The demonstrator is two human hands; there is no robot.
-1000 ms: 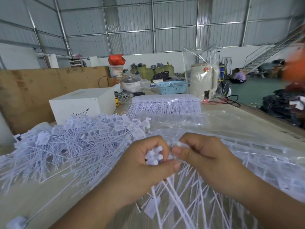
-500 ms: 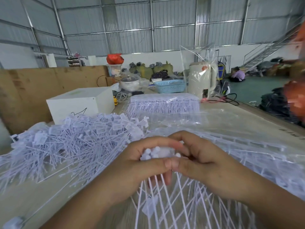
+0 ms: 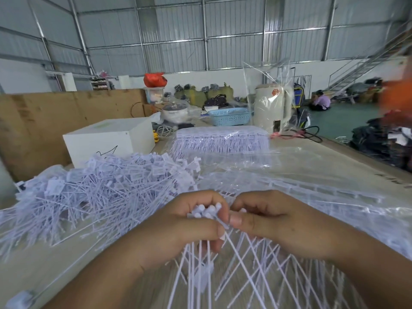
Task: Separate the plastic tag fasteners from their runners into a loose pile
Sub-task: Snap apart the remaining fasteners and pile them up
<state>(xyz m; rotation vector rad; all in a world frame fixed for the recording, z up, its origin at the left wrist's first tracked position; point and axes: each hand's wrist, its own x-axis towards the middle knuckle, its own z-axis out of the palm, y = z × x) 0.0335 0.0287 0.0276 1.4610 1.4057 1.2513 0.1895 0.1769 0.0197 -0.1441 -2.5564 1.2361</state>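
My left hand (image 3: 178,228) grips a bunch of white plastic tag fasteners (image 3: 206,211) by their heads, their thin stems fanning down toward me. My right hand (image 3: 272,221) is pressed against it from the right, thumb and fingers pinching a fastener at the top of the same bunch. A large loose pile of separated fasteners (image 3: 100,188) lies on the table to the left. A bagged stack of fasteners on runners (image 3: 223,141) sits farther back, and more runner strips in clear plastic (image 3: 312,192) lie under and right of my right hand.
A white box (image 3: 107,141) stands at the back left before a plywood panel (image 3: 44,121). Behind are a blue basket (image 3: 229,117), a cream kettle in plastic (image 3: 272,108) and cables. The table's right edge (image 3: 367,161) drops to a floor with dark bundles.
My hands have closed together on the bunch and shifted a little; the fastener heads stick up between my left fingers and the stems hang more spread out below.
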